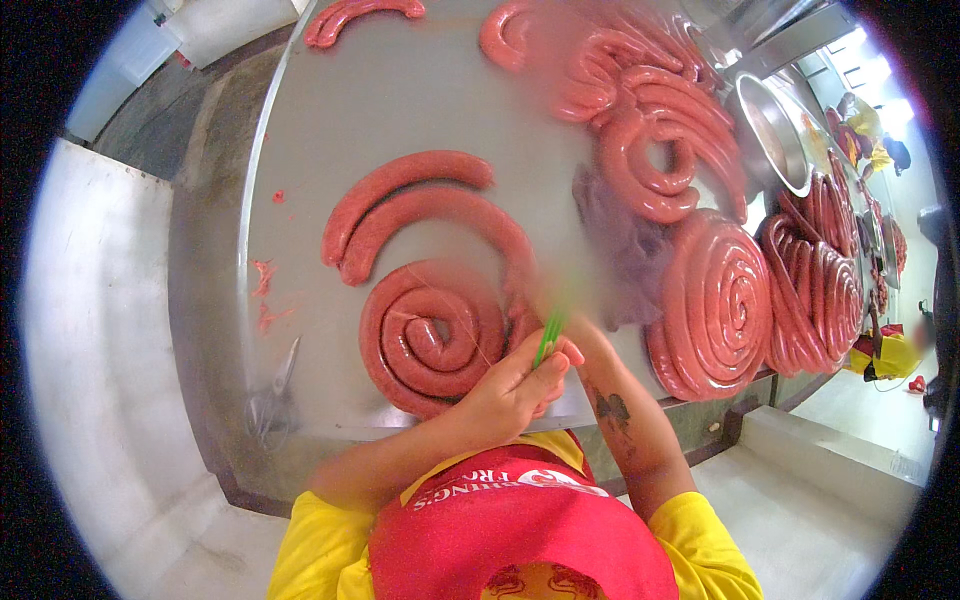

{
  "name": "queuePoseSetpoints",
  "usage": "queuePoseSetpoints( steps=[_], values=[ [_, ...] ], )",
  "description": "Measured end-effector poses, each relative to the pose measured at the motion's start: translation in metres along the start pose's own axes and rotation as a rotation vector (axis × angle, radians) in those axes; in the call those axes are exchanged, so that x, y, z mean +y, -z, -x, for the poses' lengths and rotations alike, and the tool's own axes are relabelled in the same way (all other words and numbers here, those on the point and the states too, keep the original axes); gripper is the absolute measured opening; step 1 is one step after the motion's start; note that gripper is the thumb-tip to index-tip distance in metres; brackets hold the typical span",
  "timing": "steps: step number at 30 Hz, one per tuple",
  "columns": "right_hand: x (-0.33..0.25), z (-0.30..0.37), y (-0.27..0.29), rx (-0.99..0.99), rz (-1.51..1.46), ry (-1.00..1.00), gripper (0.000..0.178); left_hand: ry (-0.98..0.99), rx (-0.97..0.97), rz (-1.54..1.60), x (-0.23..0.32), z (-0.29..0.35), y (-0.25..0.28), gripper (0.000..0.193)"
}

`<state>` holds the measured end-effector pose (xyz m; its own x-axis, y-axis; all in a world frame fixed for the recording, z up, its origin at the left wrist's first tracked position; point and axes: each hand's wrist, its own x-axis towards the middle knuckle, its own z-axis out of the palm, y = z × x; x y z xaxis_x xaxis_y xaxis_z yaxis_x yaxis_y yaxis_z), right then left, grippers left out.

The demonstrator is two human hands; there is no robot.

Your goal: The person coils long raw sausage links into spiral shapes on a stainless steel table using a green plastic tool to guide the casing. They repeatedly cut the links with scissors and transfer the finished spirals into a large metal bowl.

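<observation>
My left hand (522, 388) is closed round a few thin bright-green strips (549, 342), whose far ends fade into a blurred patch. Just beyond it is my right hand (568, 318), its fingers smeared by that blur, so what it grips is not visible. Left of my hands, a spiral coil of raw sausage (376, 345) lies flat on the metal table (345, 110). A curved sausage length (430, 208) arcs above the coil and runs down toward my hands. Farther out, a shorter curved sausage (400, 172) lies alongside it.
Large sausage coils (700, 310) and looped sausages (690, 110) crowd the table's right side, beside a steel bowl (757, 115). A crumpled purplish sheet (622, 245) lies between. A knife (288, 370) sits near the left edge, with meat scraps (264, 278) beyond it.
</observation>
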<state>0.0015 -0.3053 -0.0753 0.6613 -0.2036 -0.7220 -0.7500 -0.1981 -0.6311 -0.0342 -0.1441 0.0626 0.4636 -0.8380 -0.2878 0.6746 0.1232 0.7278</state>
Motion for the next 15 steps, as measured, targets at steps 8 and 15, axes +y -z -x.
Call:
queuePoseSetpoints(
  steps=[8, 15],
  values=[
    [-0.029, 0.009, 0.014, -0.336, -0.618, 0.200, 0.029, 0.037, -0.002, -0.046, -0.017, -0.001, -0.001, 0.027],
    [-0.016, -0.015, 0.010, -0.412, -0.982, 0.166, 0.026, 0.098, -0.134, 0.092, -0.016, -0.012, -0.012, 0.029]
  ],
)
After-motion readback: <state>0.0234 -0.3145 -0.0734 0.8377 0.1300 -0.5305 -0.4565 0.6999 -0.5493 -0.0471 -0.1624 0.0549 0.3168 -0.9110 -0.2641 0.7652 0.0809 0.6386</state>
